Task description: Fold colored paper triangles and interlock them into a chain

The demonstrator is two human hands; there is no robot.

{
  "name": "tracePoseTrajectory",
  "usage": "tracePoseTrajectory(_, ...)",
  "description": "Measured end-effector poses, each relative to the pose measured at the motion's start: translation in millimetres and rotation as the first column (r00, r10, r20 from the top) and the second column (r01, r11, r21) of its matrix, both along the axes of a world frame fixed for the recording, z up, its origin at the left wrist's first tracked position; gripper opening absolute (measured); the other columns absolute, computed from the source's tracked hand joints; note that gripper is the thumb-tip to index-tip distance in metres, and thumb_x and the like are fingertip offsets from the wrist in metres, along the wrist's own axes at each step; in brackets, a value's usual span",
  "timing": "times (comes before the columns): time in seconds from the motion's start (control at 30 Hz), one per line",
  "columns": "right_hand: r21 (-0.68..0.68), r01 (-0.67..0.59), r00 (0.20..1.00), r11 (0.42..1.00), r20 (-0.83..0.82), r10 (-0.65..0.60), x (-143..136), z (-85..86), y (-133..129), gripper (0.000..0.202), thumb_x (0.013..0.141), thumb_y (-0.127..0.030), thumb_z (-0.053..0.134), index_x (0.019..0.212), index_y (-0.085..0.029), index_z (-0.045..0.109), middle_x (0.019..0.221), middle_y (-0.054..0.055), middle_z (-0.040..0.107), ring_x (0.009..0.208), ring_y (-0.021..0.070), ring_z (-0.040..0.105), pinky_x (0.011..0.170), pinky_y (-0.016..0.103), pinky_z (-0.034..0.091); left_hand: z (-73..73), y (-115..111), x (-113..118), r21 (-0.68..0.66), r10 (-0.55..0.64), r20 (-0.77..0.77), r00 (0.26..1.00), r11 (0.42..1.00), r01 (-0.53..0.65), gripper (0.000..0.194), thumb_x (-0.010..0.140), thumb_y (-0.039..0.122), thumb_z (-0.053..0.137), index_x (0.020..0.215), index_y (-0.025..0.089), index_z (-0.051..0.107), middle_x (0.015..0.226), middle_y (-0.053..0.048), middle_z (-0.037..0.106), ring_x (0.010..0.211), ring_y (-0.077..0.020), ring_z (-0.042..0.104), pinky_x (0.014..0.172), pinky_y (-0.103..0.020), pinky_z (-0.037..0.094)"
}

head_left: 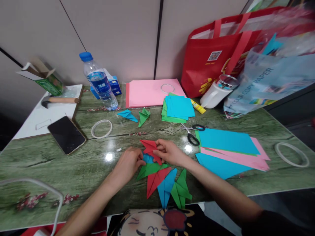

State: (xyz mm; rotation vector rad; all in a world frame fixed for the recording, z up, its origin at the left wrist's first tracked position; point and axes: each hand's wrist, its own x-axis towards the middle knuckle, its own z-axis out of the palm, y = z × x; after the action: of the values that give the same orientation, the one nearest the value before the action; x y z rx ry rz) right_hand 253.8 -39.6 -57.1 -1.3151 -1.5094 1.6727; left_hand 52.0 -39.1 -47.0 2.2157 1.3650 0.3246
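Note:
My right hand [171, 152] pinches a red folded paper piece [149, 146] between thumb and fingers. My left hand [130, 161] is closed on the edge of a blue folded paper piece [147, 159], just under the red one. Fingers partly cover where these two meet. From the blue piece, a chain of folded pieces fans toward my body: a green piece [151, 169], a red piece [157, 180], a blue piece [167, 186] and another green piece [181, 190]. Loose blue [127, 114] and green [144, 116] folded pieces lie beyond my hands.
Scissors [190, 132] lie beside coloured paper strips [228, 141]. Behind are blue squares [180, 106], pink sheets [152, 93], a glue stick [198, 106], a water bottle [100, 83], a white mug [214, 95] and a red bag [197, 62]. A phone [66, 135] and white ring [101, 128] lie left.

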Motion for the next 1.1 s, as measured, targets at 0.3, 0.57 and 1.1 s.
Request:
tracePoseTrajectory(0.3,0.043,-0.024,1.0,0.999,0.022,0.023,1.1,-0.6,-0.4,0.01,0.08,-0.027,0.055,0.084,-0.022,0.047,0.066,-0.004,0.062,0.058,0.0149,0.063,0.04,0.019,0.043,4.2,-2.5,-0.1,0.005,-0.066,-0.006,0.998,0.998,0.066,0.014,0.072,0.015,0.072,0.066,0.018,0.059,0.068,0.0,0.06,0.071,-0.0183,0.055,0.064,-0.027,0.037)
tracePoseTrajectory(0.57,0.056,-0.016,0.999,0.998,0.029,0.014,0.0,2.0,-0.4,0.008,0.08,-0.023,0.053,0.085,-0.021,0.048,0.062,-0.006,0.059,0.047,0.0103,0.054,0.04,0.019,0.043,7.5,-5.8,-3.1,-0.004,-0.138,0.009,0.99,0.99,0.138,0.013,0.079,0.014,0.064,0.07,0.017,0.055,0.074,-0.002,0.057,0.075,-0.0179,0.054,0.066,-0.027,0.04)
tracePoseTrajectory(1.1,0.095,-0.044,0.997,0.995,0.071,0.037,1.4,-2.0,1.0,0.01,0.08,-0.024,0.053,0.082,-0.021,0.045,0.062,-0.005,0.059,0.055,0.0122,0.059,0.042,0.018,0.037,12.0,-11.3,-10.6,0.087,-0.244,0.068,0.968,0.968,0.237,0.014,0.087,0.016,0.051,0.073,0.018,0.051,0.077,-0.002,0.056,0.074,-0.0163,0.052,0.064,-0.027,0.04)
